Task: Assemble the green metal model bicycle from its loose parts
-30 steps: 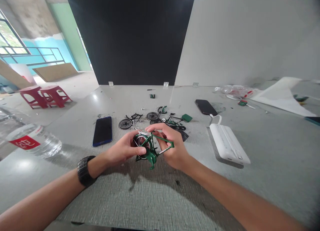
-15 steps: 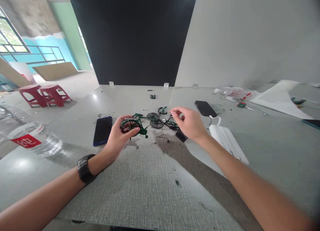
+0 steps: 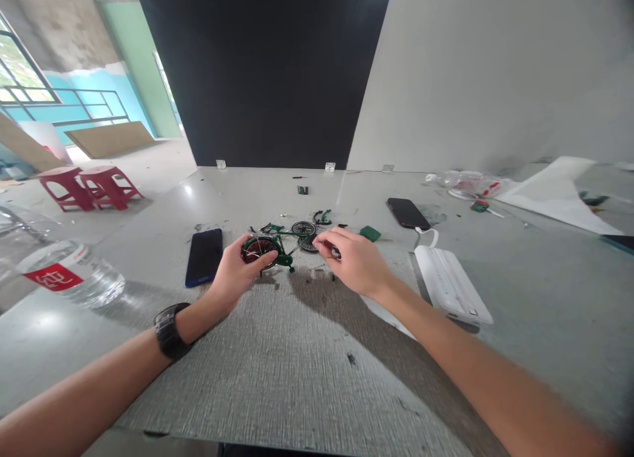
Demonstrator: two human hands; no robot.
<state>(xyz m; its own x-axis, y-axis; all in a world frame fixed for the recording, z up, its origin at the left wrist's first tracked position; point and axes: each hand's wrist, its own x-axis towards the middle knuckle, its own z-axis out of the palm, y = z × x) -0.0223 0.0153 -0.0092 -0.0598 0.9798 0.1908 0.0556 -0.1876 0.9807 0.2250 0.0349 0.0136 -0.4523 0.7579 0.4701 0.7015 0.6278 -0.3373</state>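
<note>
Fingers of your left hand (image 3: 232,269) are clamped on one wheel of the green model bicycle (image 3: 284,260), which is just right of the blue-edged phone (image 3: 203,257). Farther right of this phone, the thumb and forefinger of your right hand (image 3: 359,262) are pinched together; it is not possible to tell whether they hold some small part. Please be careful: if your left thumb presses too strongly or sideways, the thin wheel may bend or slip. Black wheels (image 3: 304,228), also right of the phone, lie close to your right fingertips, so one careless push could scatter them. Your right arm throws a shadow on the table (image 3: 247,378), and a tiny dark piece (image 3: 333,278) could be lost in it. Your right forearm may also knock the white power bank (image 3: 453,282), well right of the phone. About writing: left of the phone, the water bottle (image 3: 102,279) has a red label (image 3: 53,277) with a white Chinese character, perhaps 纯. Far to the right, the clear bottle (image 3: 465,179) shows red marks, too small to read.
</note>
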